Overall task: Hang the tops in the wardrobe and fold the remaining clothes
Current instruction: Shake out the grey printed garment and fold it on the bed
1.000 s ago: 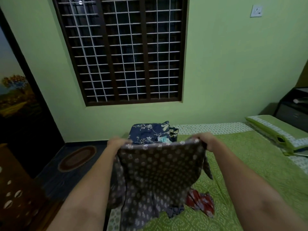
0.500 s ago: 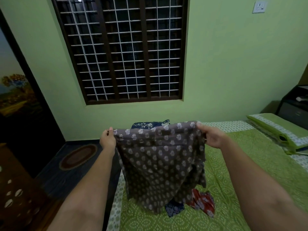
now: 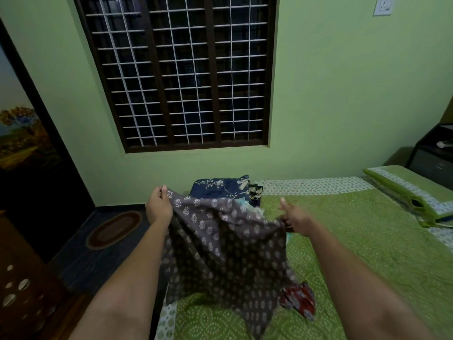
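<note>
Your left hand (image 3: 158, 207) pinches the top left corner of the cloth (image 3: 225, 251), fingers curled round its edge, held up over the bed's near left edge. Your right hand (image 3: 295, 218) is lower, index finger stretched forward, the other fingers curled at the cloth's right corner; motion blur hides whether they truly grip it, so you cannot tell.

The cloth is grey-brown with small white flower prints. Its top edge slopes down from your left hand to your right, so the long axis across the top runs left-high to right-low. The body hangs and drapes downward from that edge, ending in a point near the bottom of the view, with its lower part lying on the bed (image 3: 355, 241).

Just beside the cloth's lower right edge lies a red garment (image 3: 300, 301) on the green cover. Beyond the cloth, against the far wall, sits a navy pile (image 3: 220, 188) of folded floral clothes, partly hidden by the top edge.

To your right the bed is open green cover as far as the pillow (image 3: 407, 190) at the far right. To your left the bed edge drops to dark floor with an oval mat (image 3: 114, 229), and a dark wardrobe door (image 3: 24, 143) stands at the far left. The barred window (image 3: 181, 72) fills the wall ahead.
</note>
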Demonstrator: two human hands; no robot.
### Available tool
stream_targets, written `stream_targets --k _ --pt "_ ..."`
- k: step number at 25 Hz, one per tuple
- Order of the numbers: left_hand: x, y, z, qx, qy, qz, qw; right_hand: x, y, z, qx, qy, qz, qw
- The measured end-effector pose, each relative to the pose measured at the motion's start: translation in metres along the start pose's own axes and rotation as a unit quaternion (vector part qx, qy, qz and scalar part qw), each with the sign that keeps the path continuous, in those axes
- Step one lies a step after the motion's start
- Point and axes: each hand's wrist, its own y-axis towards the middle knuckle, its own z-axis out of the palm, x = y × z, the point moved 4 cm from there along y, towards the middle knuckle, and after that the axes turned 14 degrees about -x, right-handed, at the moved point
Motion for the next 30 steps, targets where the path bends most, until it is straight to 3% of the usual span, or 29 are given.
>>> stream_targets --k 3,5,7,9,11,14,20,23,25,27,30 --pt "0.006 0.000 -0.003 -0.028 0.101 0.015 0.994 0.000 0.002 0.006 0.040 0.148 0.049 0.987" --pt "0.002 0.014 -0.011 -0.031 0.122 -0.001 0.992 0.019 0.010 -0.011 0.015 0.268 0.048 0.962" --pt "0.003 0.031 -0.010 -0.008 0.013 -0.047 0.999 0.042 0.015 -0.034 -0.018 0.342 0.014 0.939" --pt "0.011 0.031 -0.005 0.043 -0.078 -0.099 0.991 0.048 0.014 -0.034 0.002 0.252 -0.007 0.968" --pt "0.036 0.015 0.001 0.094 0.015 -0.100 0.990 0.027 0.011 -0.020 0.030 0.083 0.010 0.996" --pt "0.060 0.004 -0.006 0.099 0.086 -0.077 0.988 0.001 0.015 -0.017 -0.008 0.084 0.038 0.996" --pt "0.035 0.011 -0.001 0.097 0.185 0.036 0.977 0.002 0.027 -0.034 -0.097 0.020 0.017 0.995" --pt "0.045 0.018 0.008 0.155 0.135 -0.021 0.978 -0.009 0.020 -0.043 -0.127 0.037 0.022 0.991" --pt "0.055 0.018 0.013 0.223 0.077 -0.102 0.966 -0.017 0.015 -0.047 -0.114 0.074 0.031 0.990" --pt "0.061 0.007 0.014 0.296 0.034 -0.196 0.934 -0.017 0.009 -0.047 -0.071 0.061 0.022 0.995" --pt "0.063 -0.003 0.008 0.336 0.065 -0.228 0.912 -0.021 0.007 -0.048 0.016 -0.017 0.035 0.999"
